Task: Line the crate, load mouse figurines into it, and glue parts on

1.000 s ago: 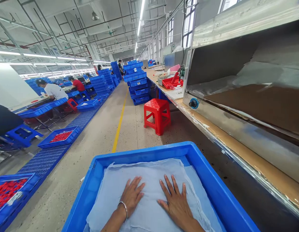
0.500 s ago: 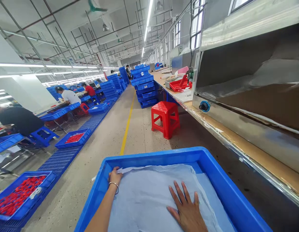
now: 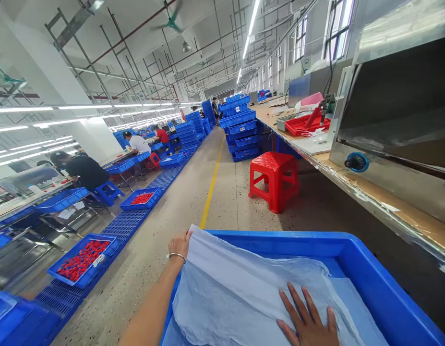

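Note:
A large blue plastic crate [image 3: 352, 259] sits right in front of me, lined with thin pale-blue paper sheets [image 3: 244, 293]. My left hand [image 3: 179, 245] is closed on the far left corner of the top sheet and holds it lifted above the crate's rim. My right hand [image 3: 308, 322] lies flat on the paper at the lower right, fingers spread, pressing the sheets down.
A long workbench [image 3: 388, 204] with a steel machine [image 3: 398, 120] runs along the right; a red stool [image 3: 274, 180] stands beside it. Stacked blue crates [image 3: 240, 127] line the aisle ahead. To the left, trays of red parts [image 3: 83, 257] rest on floor pallets, and several seated people work at tables.
My left hand slid from the middle of the paper to its far left corner, pinched it and raised it. My right hand stayed flat. The view swung left.

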Demonstrator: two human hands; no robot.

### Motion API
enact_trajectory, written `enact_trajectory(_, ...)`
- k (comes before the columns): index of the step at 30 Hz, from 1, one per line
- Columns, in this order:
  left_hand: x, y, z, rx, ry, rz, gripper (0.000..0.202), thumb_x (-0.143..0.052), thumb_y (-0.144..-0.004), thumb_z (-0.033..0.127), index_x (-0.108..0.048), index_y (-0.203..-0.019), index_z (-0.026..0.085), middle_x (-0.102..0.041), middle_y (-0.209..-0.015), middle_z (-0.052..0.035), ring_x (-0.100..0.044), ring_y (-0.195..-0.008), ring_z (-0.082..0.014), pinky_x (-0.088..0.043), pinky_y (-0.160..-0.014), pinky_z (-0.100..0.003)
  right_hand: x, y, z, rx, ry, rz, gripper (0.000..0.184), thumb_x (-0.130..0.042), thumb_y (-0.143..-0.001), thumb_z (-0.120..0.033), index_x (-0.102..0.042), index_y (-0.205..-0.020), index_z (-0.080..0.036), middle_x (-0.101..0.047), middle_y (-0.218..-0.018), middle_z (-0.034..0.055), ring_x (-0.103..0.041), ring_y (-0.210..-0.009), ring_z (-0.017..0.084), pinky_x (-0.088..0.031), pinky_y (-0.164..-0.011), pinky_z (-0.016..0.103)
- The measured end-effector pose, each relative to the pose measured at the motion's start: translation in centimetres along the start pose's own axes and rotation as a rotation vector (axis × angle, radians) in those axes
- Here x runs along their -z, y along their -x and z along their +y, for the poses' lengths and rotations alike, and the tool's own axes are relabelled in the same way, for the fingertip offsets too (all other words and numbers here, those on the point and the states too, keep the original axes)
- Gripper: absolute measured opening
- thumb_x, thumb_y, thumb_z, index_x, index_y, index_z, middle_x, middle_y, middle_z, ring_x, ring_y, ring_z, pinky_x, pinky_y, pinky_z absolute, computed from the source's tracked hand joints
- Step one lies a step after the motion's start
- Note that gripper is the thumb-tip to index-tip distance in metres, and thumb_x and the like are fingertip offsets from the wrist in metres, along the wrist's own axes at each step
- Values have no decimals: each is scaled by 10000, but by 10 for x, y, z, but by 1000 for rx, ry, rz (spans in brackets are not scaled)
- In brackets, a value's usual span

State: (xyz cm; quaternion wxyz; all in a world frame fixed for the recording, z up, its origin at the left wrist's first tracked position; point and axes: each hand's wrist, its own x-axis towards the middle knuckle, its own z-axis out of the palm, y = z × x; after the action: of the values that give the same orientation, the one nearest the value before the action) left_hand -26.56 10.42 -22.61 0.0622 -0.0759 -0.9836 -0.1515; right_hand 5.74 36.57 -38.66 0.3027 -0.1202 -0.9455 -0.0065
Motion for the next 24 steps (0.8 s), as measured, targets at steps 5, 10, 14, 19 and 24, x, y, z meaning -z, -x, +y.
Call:
enact_trajectory(5, 10, 11, 5, -9, -52, 173, 298, -441, -988, 358, -589, -1078, 116, -603, -1024, -90, -600, -927, -191, -500, -850, -410, 0, 0, -2, -4, 6, -27, 591, -226, -967, -547, -636, -1282, -260, -354, -1493, 35, -177, -1433, 324, -34, -1097, 682)
enact_trajectory(10, -45, 111, 27, -528, 16, -53, 295, -446, -986, 340, -612, -1153, 162, -607, -1197, -109, -564, -1128, -188, -460, -1003, -415, 8, -5, -4, -14, -22, -5, 615, -184, -983, -533, -653, -1258, -246, -374, -1483, 42, -183, -1433, 319, -43, -1096, 687)
enact_trajectory(14, -100, 177, 13, -786, 15, -309, 432, -524, -948, 424, -502, -1361, 301, -465, -1441, -41, -406, -1349, -237, -343, -1109, -531, 12, -4, -3, -10, -7, -42, 659, -132, -999, -547, -630, -1287, -227, -362, -1490, 51, -169, -1435, 325, -28, -1087, 693)
enact_trajectory(19, -109, 150, -45, -294, -153, -172, 459, -485, -968, 238, -433, -1412, 135, -370, -1483, -175, -328, -1388, -318, -297, -1103, -602, 12, -2, -5, -41, 7, -208, 571, -215, -1005, -530, -543, -1375, -246, -279, -1526, 33, -117, -1441, 346, -3, -1073, 707)
enact_trajectory(24, -116, 141, -19, -321, -181, -148, 461, -351, -1009, 294, -412, -1434, 127, -247, -1553, -145, -219, -1443, -244, -212, -1176, -472, 31, -10, -5, -163, -145, -596, 588, -519, -955, -449, -375, -1483, -234, -93, -1558, 71, -34, -1433, 408, 51, -1024, 754)
